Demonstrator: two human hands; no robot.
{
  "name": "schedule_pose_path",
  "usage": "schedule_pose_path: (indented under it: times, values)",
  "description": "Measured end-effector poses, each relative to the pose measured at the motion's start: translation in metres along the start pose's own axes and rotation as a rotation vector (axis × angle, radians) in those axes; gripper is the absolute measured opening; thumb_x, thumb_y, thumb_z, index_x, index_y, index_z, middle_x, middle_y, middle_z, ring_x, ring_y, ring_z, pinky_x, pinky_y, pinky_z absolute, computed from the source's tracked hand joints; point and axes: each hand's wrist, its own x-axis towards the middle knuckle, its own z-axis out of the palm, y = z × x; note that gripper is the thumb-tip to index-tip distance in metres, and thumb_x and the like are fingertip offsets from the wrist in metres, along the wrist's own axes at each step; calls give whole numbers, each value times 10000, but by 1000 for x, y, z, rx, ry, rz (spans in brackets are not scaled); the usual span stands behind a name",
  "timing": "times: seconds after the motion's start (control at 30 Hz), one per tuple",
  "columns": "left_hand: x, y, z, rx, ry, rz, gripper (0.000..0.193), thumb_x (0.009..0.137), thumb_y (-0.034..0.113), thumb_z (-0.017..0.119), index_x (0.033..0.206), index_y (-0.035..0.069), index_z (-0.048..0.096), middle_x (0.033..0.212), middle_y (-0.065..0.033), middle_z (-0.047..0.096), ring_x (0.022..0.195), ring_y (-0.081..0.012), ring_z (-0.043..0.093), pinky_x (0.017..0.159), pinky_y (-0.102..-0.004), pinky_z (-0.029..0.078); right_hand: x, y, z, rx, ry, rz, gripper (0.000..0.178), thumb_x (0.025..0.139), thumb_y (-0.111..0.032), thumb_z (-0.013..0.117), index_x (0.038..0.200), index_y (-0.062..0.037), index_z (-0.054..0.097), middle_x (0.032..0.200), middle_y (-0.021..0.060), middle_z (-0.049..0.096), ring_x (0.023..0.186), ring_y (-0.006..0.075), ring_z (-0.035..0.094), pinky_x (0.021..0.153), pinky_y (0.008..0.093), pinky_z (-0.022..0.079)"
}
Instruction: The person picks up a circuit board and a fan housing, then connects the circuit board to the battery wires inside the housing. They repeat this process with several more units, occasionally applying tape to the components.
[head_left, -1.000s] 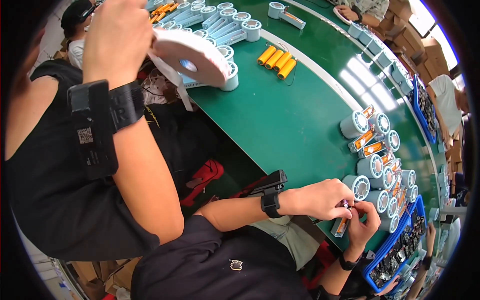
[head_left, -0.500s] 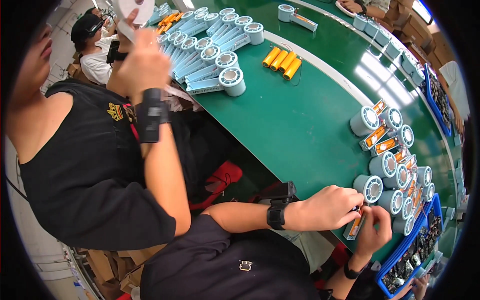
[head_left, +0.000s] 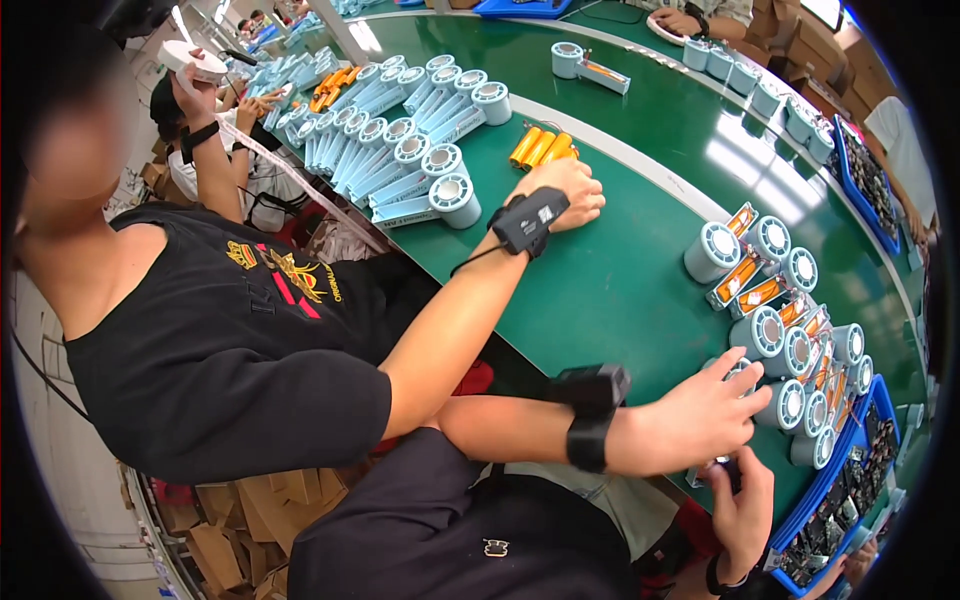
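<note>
My left hand (head_left: 690,420) is open, its fingers spread over a pale blue handheld fan (head_left: 716,366) whose round head is mostly hidden behind them. Whether the fingertips touch it, I cannot tell. Just below, my right hand (head_left: 748,505) has thumb and fingers closed on a small dark part (head_left: 731,468). A bit of pale blue casing (head_left: 693,478) shows beside the right thumb, largely covered by my hands. Several more fans with exposed orange batteries (head_left: 759,293) stand in a cluster just beyond my hands.
A blue tray of small dark parts (head_left: 835,510) lies at the right. On my left, a co-worker's hand (head_left: 568,190) reaches to loose orange batteries (head_left: 543,146), while the other holds up a white tape roll (head_left: 193,62). Rows of closed fans (head_left: 410,150) cover the far-left green table (head_left: 600,270).
My left hand has opened and spread toward the fan head; my right hand has lowered slightly with the dark part. The co-worker's arm has swung across to the orange batteries.
</note>
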Motion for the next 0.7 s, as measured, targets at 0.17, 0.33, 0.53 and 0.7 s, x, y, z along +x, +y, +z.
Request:
schedule_pose_path:
  times: [0.17, 0.33, 0.53, 0.7]
  values:
    - [4, -25, 16, -108, -93, 138, 117, 724, 182, 738, 807, 100, 730, 1117, -89, 586, 1291, -338, 450, 1175, -626, 258, -6, 9, -4, -393, 59, 5, 115, 957, -38, 580, 1041, 37, 557, 832, 179, 632, 720, 323, 613, 647, 421, 457]
    - [1, -14, 11, -136, -92, 63, 144, 761, 218, 747, 815, 87, 720, 1099, -98, 593, 1280, -329, 455, 1160, -617, 292, -2, 22, 11, -449, 264, 347, 276, 947, -21, 592, 1216, 14, 545, 998, 228, 644, 873, 386, 636, 786, 372, 505]
    - [2, -6, 37, -296, 135, -76, 178, 833, 238, 737, 809, 68, 690, 1066, -70, 607, 1241, -305, 497, 1132, -618, 307, 4, 44, 34, 15, 435, 79, 233, 1009, -28, 540, 1237, 24, 526, 1002, 181, 624, 906, 261, 621, 818, 329, 497]
    - [1, -9, 49, -327, 210, -59, 171, 832, 224, 738, 809, 65, 680, 1035, -43, 617, 1241, -293, 514, 1104, -613, 321, 3, 50, 41, 270, 434, 30, 191, 1053, -51, 496, 1215, 43, 536, 1012, 114, 610, 903, 169, 585, 799, 303, 487]
